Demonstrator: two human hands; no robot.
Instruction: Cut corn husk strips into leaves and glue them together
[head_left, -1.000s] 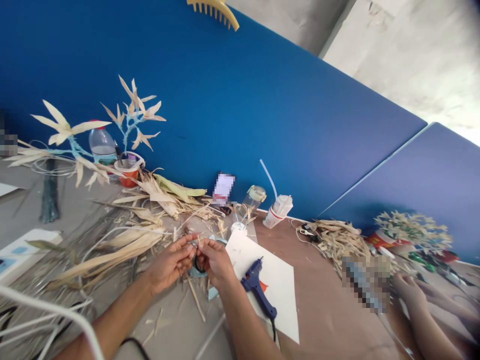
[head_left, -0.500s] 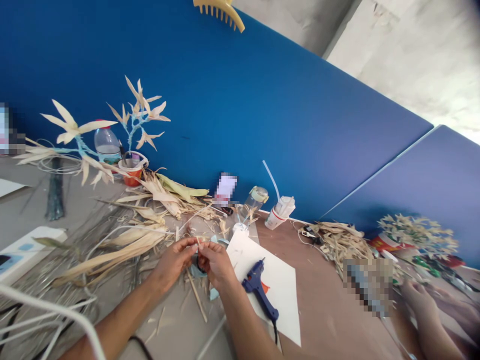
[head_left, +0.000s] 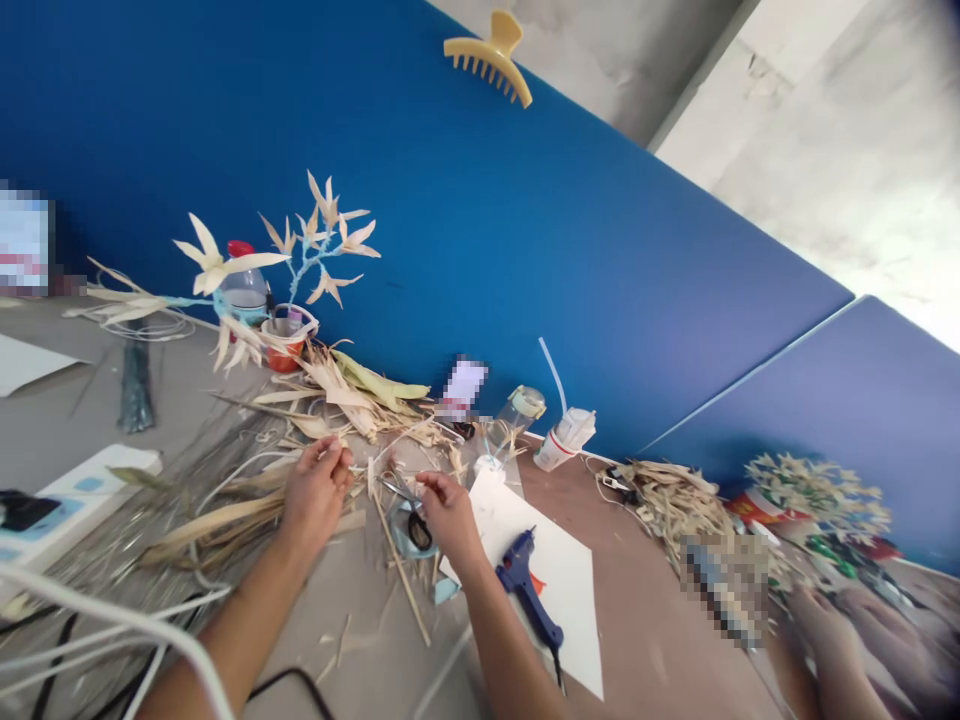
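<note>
My left hand point(head_left: 316, 488) is raised over the pile of dried corn husks point(head_left: 225, 510), thumb and fingertips pinched together. Something small and pale may be at the tips, too small to make out. To its right, my right hand point(head_left: 450, 515) is closed with curled fingers beside the scissors point(head_left: 414, 520); whatever it holds is hidden. The scissors lie with black handles on a light blue roll point(head_left: 411, 540). A thin husk strip point(head_left: 401, 570) lies on the table between my forearms. A blue glue gun point(head_left: 529, 590) rests on white paper point(head_left: 581, 610), right of my right forearm.
Husk flowers on blue stems point(head_left: 300, 260) stand in a red and white cup point(head_left: 285, 345) at back left. A power strip point(head_left: 82, 500) and white cables point(head_left: 112, 625) lie at left. Behind the paper are a clear jar point(head_left: 517, 415) and paper cup point(head_left: 562, 445). A co-worker's hands point(head_left: 832, 625) are at far right.
My hands were together at the fingertips and have parted, the left going left and up, the right slightly right. The scissors between them show more fully. The camera view has shifted.
</note>
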